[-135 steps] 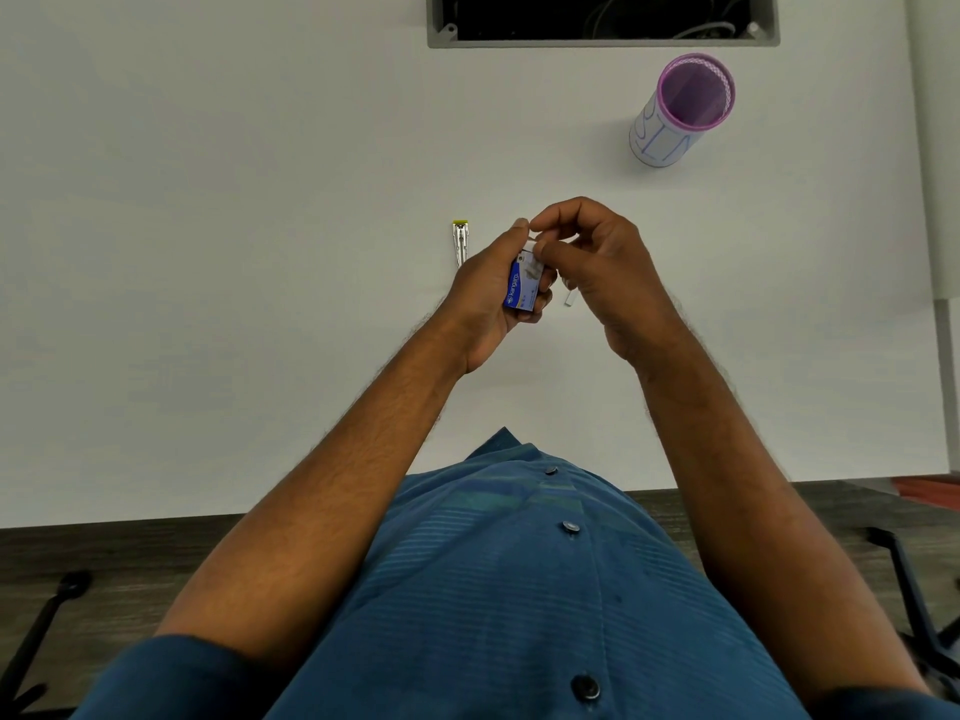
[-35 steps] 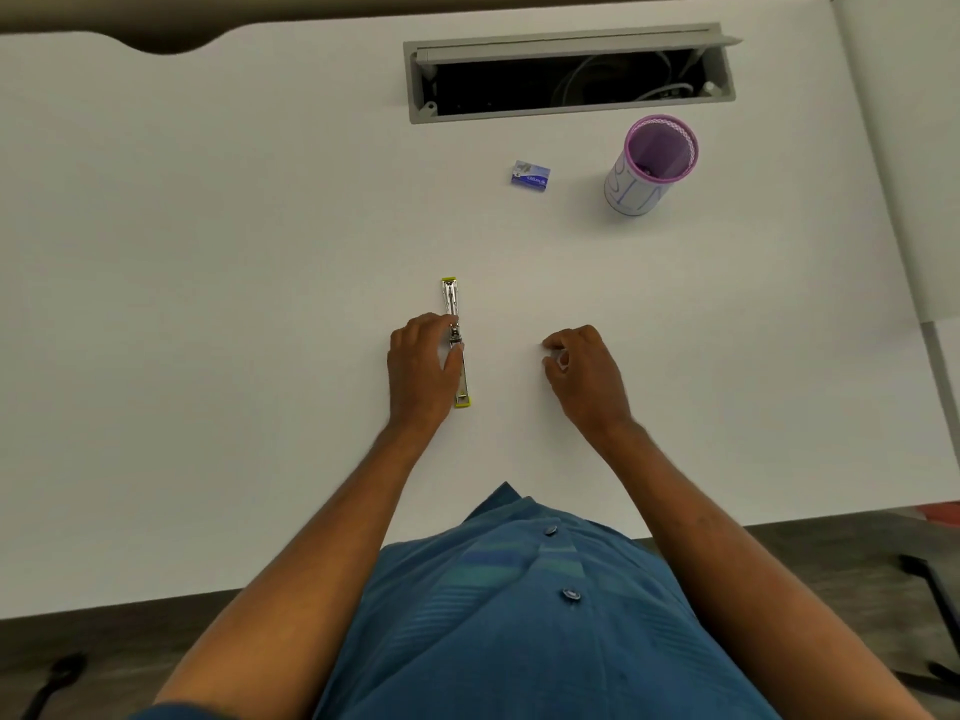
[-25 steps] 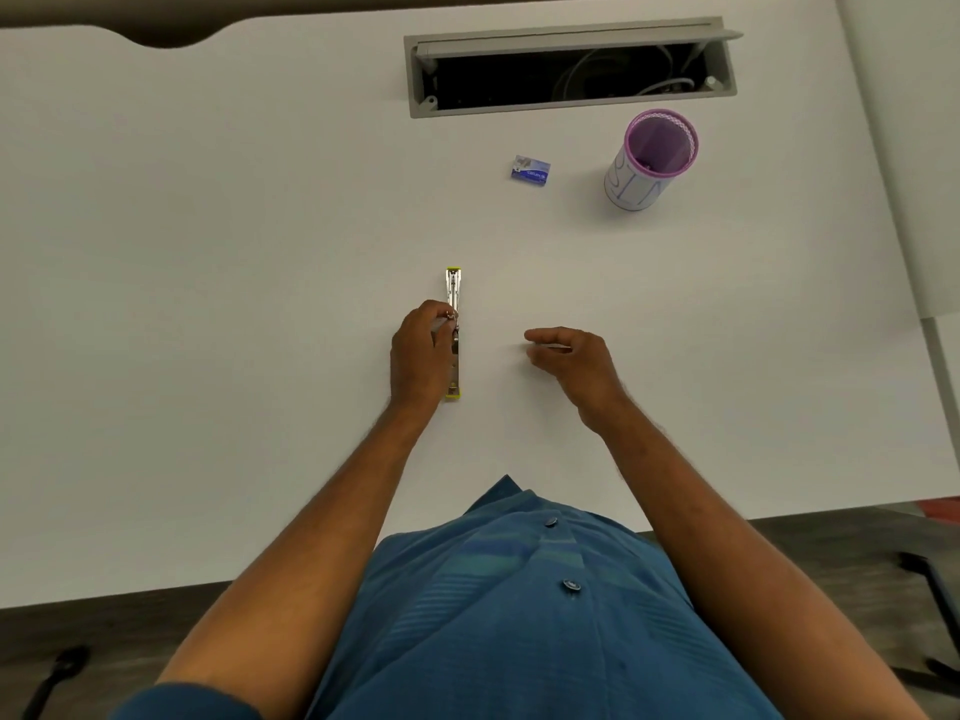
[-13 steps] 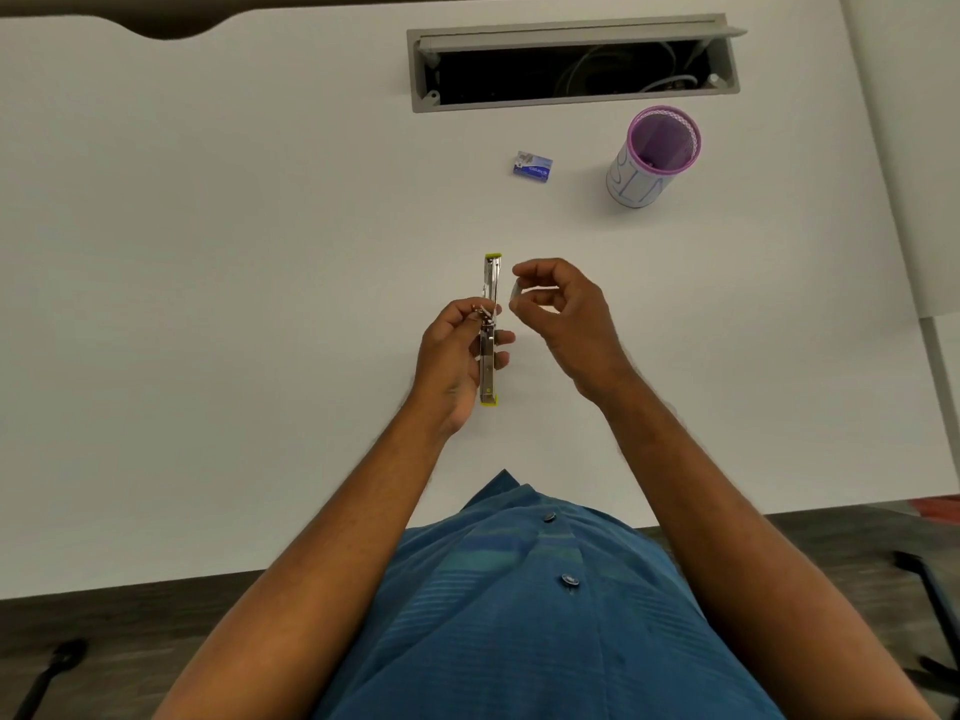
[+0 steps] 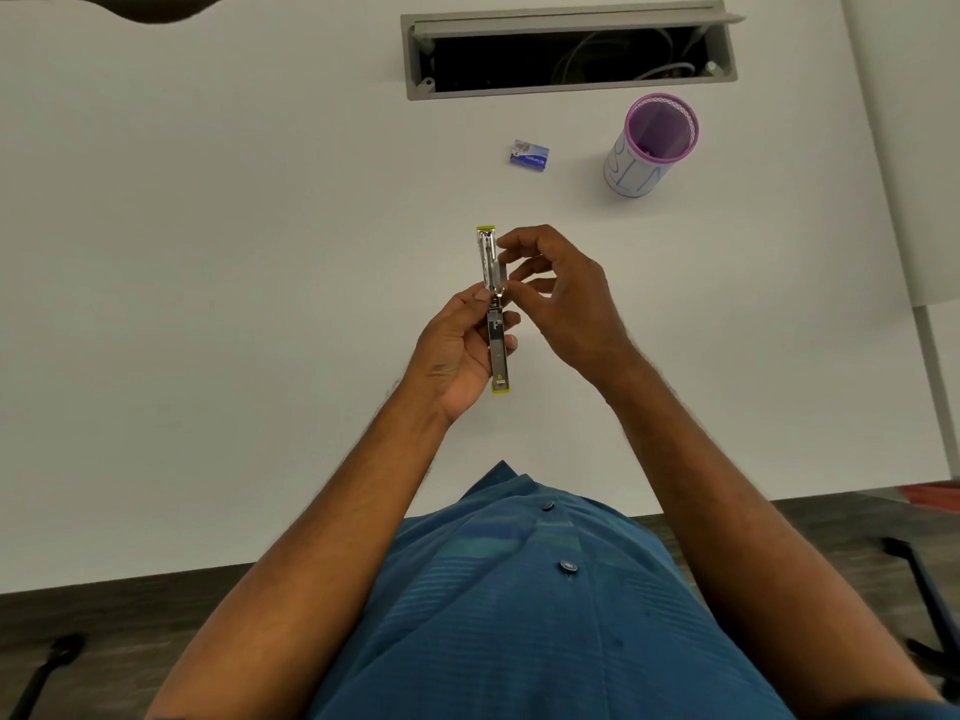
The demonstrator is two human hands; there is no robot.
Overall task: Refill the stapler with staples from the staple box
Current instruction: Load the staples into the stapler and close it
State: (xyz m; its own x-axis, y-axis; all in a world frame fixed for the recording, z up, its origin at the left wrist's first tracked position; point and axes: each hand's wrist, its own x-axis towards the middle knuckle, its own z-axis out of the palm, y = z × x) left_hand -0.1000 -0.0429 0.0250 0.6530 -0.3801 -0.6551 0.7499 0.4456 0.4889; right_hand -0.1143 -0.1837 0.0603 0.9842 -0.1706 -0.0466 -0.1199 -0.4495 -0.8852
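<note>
The slim metal stapler (image 5: 494,309) – unfolded straight, yellow-tipped – sits gripped in the left hand (image 5: 457,350); right hand (image 5: 561,298) pinches a strip against it. The small blue staple box (image 5: 529,155) lies beyond the stapler.

Silver stapler (image 5: 494,309) with yellow-green ends, unfolded flat; blue staple box (image 5: 529,155) lies well beyond

No text can be read with certainty. The small blue staple box (image 5: 529,155) on the white desk (image 5: 208,304) carries a line of white print, but it is too small and blurred to read. The purple-rimmed cup (image 5: 649,145) has large blue handwritten marks on its white side; the letters cannot be told.
</note>
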